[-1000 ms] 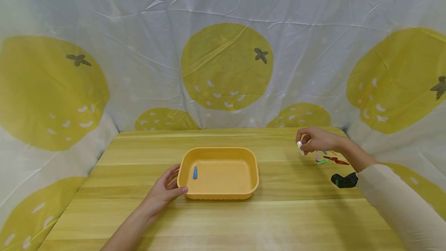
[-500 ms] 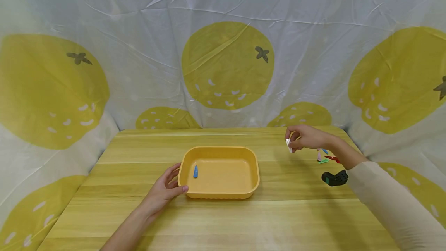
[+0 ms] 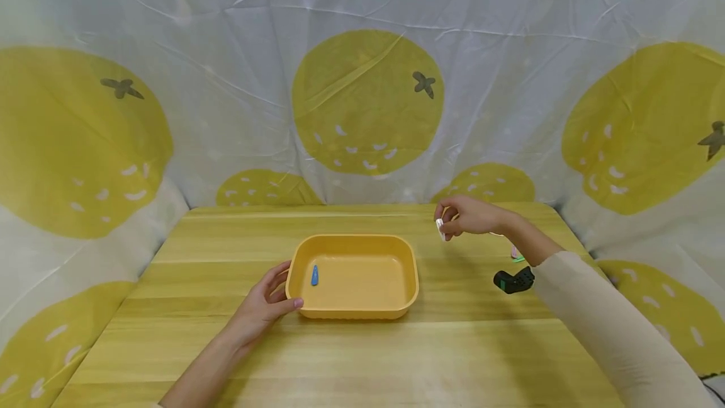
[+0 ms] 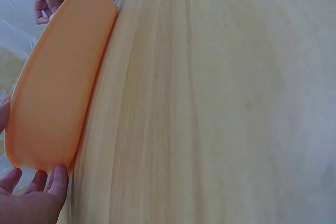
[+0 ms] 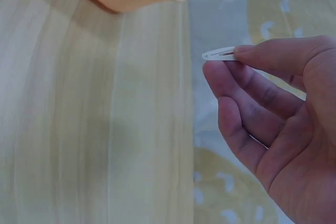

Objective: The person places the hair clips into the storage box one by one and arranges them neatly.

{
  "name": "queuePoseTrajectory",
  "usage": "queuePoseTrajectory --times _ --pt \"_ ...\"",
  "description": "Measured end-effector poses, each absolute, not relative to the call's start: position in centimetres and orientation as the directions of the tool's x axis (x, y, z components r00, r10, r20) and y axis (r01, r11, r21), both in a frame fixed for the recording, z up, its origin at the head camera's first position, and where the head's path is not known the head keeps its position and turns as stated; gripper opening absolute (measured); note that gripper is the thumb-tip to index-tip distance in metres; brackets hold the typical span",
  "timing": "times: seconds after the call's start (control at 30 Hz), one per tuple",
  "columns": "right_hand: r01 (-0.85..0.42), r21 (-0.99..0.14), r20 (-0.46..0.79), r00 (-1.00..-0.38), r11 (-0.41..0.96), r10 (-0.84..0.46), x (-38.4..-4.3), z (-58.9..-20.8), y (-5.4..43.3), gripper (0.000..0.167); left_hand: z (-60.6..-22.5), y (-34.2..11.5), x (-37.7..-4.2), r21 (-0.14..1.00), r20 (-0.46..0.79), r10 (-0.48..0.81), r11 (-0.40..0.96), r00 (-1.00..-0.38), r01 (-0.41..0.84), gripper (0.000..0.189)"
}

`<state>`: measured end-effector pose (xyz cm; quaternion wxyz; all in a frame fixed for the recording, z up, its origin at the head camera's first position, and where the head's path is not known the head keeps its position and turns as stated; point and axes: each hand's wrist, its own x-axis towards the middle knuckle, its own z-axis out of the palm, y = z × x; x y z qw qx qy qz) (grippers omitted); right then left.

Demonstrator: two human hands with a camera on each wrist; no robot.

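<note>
A white snap hair clip (image 5: 220, 54) is pinched between the thumb and fingertips of my right hand (image 3: 467, 215), raised over the table to the right of a yellow plastic tub (image 3: 358, 313). Inside the tub, near its left end, lies a blue hair clip (image 3: 314, 275). My left hand (image 3: 263, 301) holds the tub's left end, its thumb at the front corner and its fingers curved along the outer wall. In the left wrist view, fingertips (image 4: 60, 177) touch the tub's side.
A dark, bent object with a green patch (image 3: 513, 281) lies on the wooden table (image 3: 362, 357) at the right. Pink and green hair clips (image 3: 516, 255) show partly behind the right forearm. A fruit-print curtain (image 3: 238, 99) hangs at the table's back and sides.
My right hand has moved left toward the tub with the white hair clip. Its forearm now covers most of the loose clips. The left hand stays on the tub.
</note>
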<state>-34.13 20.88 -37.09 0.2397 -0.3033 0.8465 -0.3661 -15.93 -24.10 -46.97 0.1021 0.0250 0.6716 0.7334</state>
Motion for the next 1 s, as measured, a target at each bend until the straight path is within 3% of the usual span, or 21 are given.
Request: queuePoseTrajectory --times 1.0 --pt "-0.402 -0.787 -0.160 -0.600 0.468 -0.784 -34.8 -36.5 11.9 0.007 -46.9 -23.9 -16.0 0.989 -0.127 0.156 -0.058 -0.980 -0.137 0.086"
